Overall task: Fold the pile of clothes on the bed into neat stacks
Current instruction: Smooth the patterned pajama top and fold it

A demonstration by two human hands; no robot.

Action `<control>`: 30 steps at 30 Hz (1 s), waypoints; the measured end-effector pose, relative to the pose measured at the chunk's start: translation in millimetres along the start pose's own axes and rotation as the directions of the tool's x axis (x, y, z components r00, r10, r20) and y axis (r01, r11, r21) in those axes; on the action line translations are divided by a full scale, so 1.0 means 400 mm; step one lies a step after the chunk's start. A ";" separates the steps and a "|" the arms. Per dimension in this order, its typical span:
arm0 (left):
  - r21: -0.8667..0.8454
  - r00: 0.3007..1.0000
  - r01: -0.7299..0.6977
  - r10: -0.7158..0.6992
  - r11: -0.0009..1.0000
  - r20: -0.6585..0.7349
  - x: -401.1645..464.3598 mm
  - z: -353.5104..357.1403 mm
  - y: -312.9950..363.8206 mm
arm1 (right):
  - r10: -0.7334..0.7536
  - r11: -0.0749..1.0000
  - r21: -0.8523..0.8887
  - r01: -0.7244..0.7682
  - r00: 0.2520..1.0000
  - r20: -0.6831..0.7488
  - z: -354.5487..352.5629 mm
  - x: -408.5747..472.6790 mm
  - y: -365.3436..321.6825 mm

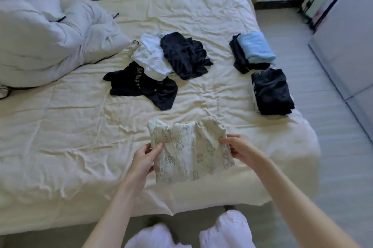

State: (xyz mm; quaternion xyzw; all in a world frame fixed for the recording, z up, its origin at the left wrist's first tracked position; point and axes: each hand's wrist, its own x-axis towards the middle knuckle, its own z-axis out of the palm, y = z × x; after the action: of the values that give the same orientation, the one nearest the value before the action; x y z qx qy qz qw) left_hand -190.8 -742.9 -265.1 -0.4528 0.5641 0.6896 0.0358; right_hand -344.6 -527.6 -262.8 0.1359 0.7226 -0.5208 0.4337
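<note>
Hands (144, 159) and (237, 147) of mine pinch a printed cream garment (189, 150) by its side edges above the bed (60, 126); apparently half-folded, it could sag open if either grip slackens before reaching the stacks (272, 91).

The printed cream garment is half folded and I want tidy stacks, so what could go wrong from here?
The printed cream garment is held only at its side edges by the left hand and right hand, so its middle may sag and unfold. It also lies near the bed edge and could slip off.
</note>
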 end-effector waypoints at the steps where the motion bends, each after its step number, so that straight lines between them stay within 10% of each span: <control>1: 0.031 0.999 -0.013 0.012 0.999 0.034 0.021 0.060 0.021 | -0.011 1.000 0.016 0.011 1.000 -0.008 -0.058 0.021 -0.013; 17: 0.351 0.976 -0.161 0.095 0.923 0.198 0.450 0.832 0.359 | 0.015 0.979 0.204 0.012 0.992 -0.127 -0.687 0.425 -0.268; 30: 0.582 0.796 -0.603 0.368 0.545 0.480 0.989 1.263 0.892 | 0.019 0.646 0.740 0.187 0.965 -0.260 -0.806 0.880 -0.582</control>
State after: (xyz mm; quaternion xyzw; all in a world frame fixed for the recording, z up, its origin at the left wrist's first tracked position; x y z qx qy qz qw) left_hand -918.1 -645.0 -285.7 -0.1149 0.8757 0.4585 0.0981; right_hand -858.4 -434.6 -359.3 0.3340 0.4915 -0.7737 0.2196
